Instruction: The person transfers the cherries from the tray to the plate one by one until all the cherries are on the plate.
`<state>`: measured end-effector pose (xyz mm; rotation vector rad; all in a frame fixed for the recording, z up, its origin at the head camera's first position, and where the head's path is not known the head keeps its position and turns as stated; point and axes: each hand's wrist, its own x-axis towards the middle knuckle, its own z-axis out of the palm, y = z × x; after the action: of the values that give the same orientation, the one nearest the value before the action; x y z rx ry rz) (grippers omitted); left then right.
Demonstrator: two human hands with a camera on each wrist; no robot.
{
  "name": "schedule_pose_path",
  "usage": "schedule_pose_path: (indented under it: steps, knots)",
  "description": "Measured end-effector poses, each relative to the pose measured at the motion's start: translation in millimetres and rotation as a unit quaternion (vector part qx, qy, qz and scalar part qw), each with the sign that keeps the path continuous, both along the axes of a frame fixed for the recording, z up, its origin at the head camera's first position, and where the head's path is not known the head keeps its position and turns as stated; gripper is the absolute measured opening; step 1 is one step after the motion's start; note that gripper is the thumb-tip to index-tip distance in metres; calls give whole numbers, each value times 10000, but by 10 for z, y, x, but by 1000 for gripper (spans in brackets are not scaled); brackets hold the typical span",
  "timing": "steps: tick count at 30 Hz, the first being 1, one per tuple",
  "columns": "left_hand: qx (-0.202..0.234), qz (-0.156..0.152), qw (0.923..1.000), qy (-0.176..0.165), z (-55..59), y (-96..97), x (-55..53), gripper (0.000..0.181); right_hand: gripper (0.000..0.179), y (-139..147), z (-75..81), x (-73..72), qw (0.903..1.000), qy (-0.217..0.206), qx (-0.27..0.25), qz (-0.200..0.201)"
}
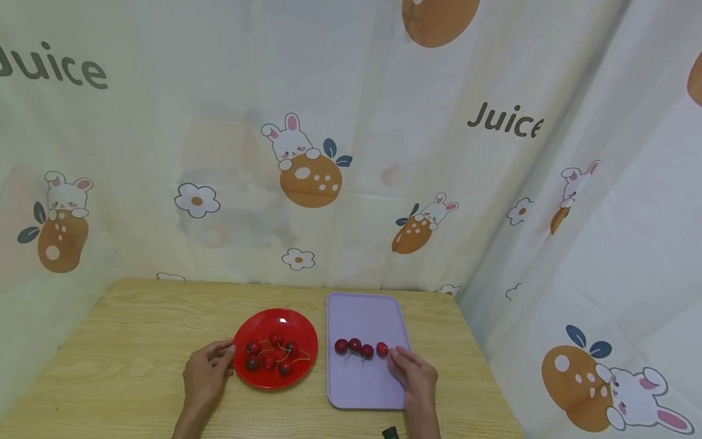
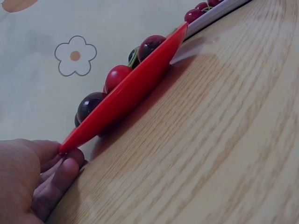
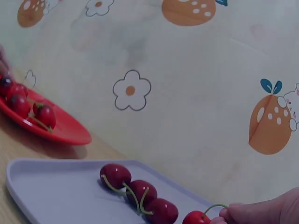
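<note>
A round red plate [image 1: 258,381] bears several cherries [image 1: 269,363] with thin green stems. My left hand [image 1: 205,369] grips its left rim, thumb above and fingers beneath, as the left wrist view shows. To the right lies a lilac rectangular tray [image 1: 364,390] with three dark cherries [image 3: 141,192] lined up on it. At the right end of that row is a brighter red cherry [image 3: 196,218]; my right hand [image 1: 414,372] pinches its stem between thumb and finger. Whether this cherry touches the tray I cannot tell.
A dark-capped object [image 1: 390,432] shows at the bottom edge, just below the tray; most of it is out of view. The wooden table [image 1: 137,341] meets a printed curtain [image 1: 236,152] at the back, and another curtain side hangs on the right.
</note>
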<state>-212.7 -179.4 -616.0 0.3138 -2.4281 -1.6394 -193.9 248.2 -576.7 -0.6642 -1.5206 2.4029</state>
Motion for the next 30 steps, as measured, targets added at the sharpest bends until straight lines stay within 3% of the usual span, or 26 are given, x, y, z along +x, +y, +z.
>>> schedule_pose_path:
  steps: [15,22,30]
  knots:
    - [-35,27,10000,-26,34,10,-18,30,16,2,54,-9,9919,73,-1252,212]
    - [-58,27,10000,7,27,9,-1,30,25,43,54,-24,9810,276,-1842,547]
    - [-77,-8,10000,-1,5,-4,6,30,25,27,98,-18,9671,328,-2450,598]
